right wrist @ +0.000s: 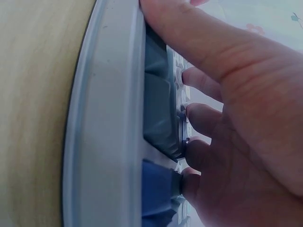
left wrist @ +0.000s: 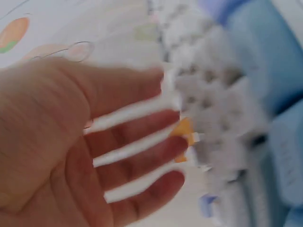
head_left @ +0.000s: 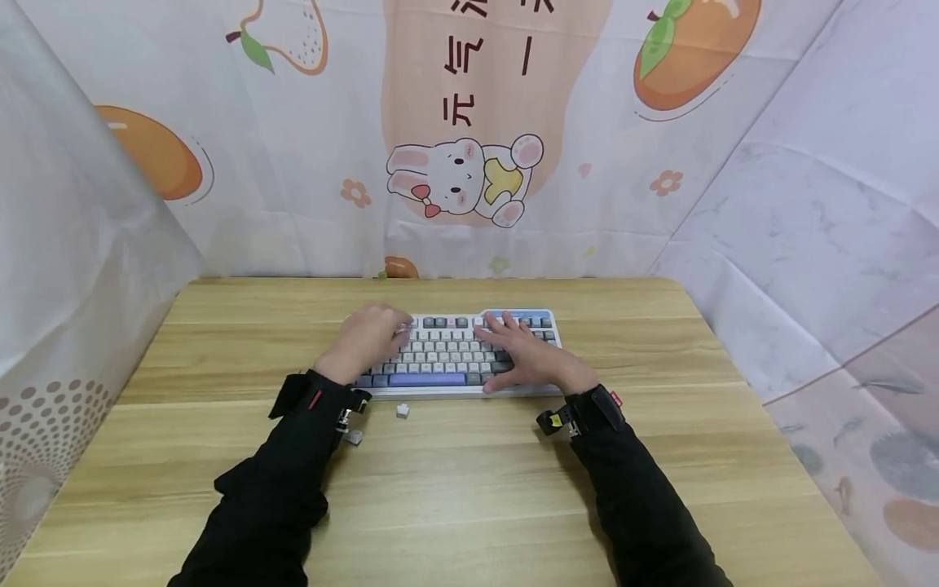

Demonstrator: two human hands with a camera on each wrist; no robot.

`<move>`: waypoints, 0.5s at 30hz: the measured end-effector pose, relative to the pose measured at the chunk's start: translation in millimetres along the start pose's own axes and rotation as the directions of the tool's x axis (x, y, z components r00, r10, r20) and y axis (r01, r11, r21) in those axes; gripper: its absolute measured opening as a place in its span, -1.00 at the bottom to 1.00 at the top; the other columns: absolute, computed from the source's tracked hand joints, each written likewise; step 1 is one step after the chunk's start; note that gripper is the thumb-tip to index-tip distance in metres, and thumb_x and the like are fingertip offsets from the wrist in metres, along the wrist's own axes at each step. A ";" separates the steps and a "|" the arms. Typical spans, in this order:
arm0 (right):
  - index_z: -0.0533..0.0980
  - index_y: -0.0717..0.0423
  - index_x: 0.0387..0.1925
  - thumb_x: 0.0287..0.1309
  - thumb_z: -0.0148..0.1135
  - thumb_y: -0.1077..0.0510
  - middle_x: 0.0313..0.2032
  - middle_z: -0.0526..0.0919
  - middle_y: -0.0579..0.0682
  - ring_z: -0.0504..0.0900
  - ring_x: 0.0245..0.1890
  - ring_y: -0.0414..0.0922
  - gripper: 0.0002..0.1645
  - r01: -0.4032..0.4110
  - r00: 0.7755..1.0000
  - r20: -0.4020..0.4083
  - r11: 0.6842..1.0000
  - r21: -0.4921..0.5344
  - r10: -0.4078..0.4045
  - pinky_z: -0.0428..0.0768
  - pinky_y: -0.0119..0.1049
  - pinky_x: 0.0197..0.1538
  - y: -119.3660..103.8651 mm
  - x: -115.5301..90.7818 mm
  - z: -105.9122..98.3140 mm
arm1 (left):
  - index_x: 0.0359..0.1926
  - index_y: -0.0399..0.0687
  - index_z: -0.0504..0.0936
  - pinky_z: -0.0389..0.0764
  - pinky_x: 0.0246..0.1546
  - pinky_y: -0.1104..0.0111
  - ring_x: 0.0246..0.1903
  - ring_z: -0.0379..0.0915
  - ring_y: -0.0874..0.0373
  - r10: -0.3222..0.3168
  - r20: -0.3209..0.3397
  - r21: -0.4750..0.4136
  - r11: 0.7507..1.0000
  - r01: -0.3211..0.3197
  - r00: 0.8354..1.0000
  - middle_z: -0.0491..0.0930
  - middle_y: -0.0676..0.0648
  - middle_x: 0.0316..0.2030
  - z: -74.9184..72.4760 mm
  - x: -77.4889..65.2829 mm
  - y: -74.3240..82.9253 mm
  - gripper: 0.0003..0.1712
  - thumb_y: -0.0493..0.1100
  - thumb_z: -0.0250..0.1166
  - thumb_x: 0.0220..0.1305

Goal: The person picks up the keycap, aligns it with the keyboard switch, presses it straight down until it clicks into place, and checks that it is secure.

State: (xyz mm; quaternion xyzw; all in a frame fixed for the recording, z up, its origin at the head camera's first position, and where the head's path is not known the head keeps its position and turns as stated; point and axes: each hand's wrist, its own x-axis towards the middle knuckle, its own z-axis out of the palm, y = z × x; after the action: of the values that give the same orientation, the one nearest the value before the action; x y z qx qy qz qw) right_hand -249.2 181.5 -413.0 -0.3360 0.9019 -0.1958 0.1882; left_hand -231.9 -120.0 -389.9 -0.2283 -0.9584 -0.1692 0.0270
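Note:
A compact keyboard with white, grey and blue keycaps and a purple space bar lies flat on the table. My left hand is over its upper left corner. In the left wrist view, the fingers reach beside the keys, thumb apart from them; an orange patch behind the fingertips is too blurred to name. My right hand rests spread over the keyboard's right part. Its thumb lies at the front frame, with fingertips at the keys. Two loose keycaps, one whitish and one grey, lie in front.
The keyboard sits toward the back of the wooden table. A printed curtain hangs along the table's back edge, with more sheets at the left and right sides. Black straps with small cameras sit on both wrists.

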 end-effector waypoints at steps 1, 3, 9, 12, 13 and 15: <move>0.02 -0.05 0.61 0.07 0.48 -0.25 0.61 -0.28 0.08 -0.43 0.57 0.16 0.24 0.002 1.000 0.000 1.000 0.002 -0.002 -0.33 0.14 0.52 -0.1 0.3 0.3 | 0.05 -0.23 0.73 0.58 0.06 0.03 0.03 0.61 -0.10 0.017 0.026 -0.018 1.000 -0.017 1.000 0.71 -0.20 -0.03 -3.4 -2.1 1.7 -0.72 -0.23 0.32 0.38; 0.02 -0.04 0.61 0.07 0.48 -0.24 0.61 -0.27 0.08 -0.42 0.57 0.16 0.24 0.005 1.000 -0.002 1.000 0.007 -0.005 -0.33 0.14 0.52 -0.6 0.6 0.5 | 0.12 -0.22 0.70 0.56 0.14 0.03 0.11 0.58 -0.07 0.048 0.073 -0.059 0.997 -0.044 0.996 0.68 -0.19 0.05 -9.5 -6.8 5.3 -0.66 -0.19 0.32 0.40; 0.02 -0.06 0.61 0.08 0.48 -0.24 0.61 -0.27 0.06 -0.44 0.57 0.12 0.23 -0.010 1.000 0.007 1.000 0.021 0.009 -0.34 0.13 0.53 -1.6 0.9 -0.2 | 0.12 -0.15 0.71 0.54 0.18 0.09 0.14 0.56 0.00 0.114 0.156 -0.121 0.988 -0.095 0.981 0.68 -0.11 0.05 -19.7 -27.6 12.1 -0.64 -0.14 0.39 0.35; 0.02 -0.07 0.61 0.08 0.47 -0.25 0.61 -0.27 0.06 -0.44 0.57 0.13 0.23 -0.011 1.000 0.008 1.000 0.020 0.010 -0.35 0.13 0.53 -1.2 1.1 -0.2 | 0.06 -0.15 0.73 0.55 0.15 0.11 0.09 0.58 0.03 0.142 0.175 -0.117 0.986 -0.122 0.974 0.69 -0.08 0.01 -20.6 -41.8 12.5 -0.65 -0.15 0.45 0.29; 0.02 -0.07 0.61 0.08 0.47 -0.25 0.61 -0.27 0.05 -0.44 0.57 0.13 0.23 -0.010 1.000 0.008 1.000 0.020 0.010 -0.35 0.13 0.52 -1.0 1.2 -0.1 | 0.05 -0.15 0.74 0.56 0.14 0.11 0.07 0.58 0.04 0.152 0.181 -0.117 0.984 -0.133 0.972 0.70 -0.07 0.00 -20.7 -46.4 12.8 -0.66 -0.15 0.45 0.28; 0.01 -0.06 0.61 0.08 0.47 -0.25 0.61 -0.28 0.05 -0.44 0.57 0.13 0.23 -0.006 1.000 0.009 1.000 0.022 0.006 -0.35 0.14 0.52 -0.7 1.2 0.2 | 0.00 -0.12 0.75 0.58 0.09 0.15 0.01 0.60 0.07 0.156 0.195 -0.125 0.983 -0.133 0.968 0.70 -0.04 -0.03 -20.3 -55.9 13.6 -0.68 -0.13 0.48 0.25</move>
State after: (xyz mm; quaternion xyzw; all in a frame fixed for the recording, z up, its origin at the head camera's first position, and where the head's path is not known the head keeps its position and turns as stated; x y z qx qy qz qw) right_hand -249.6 180.1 -413.1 -0.3322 0.8998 -0.2035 0.1966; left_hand -176.4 -139.4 -373.8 -0.3148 -0.9260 -0.1956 -0.0719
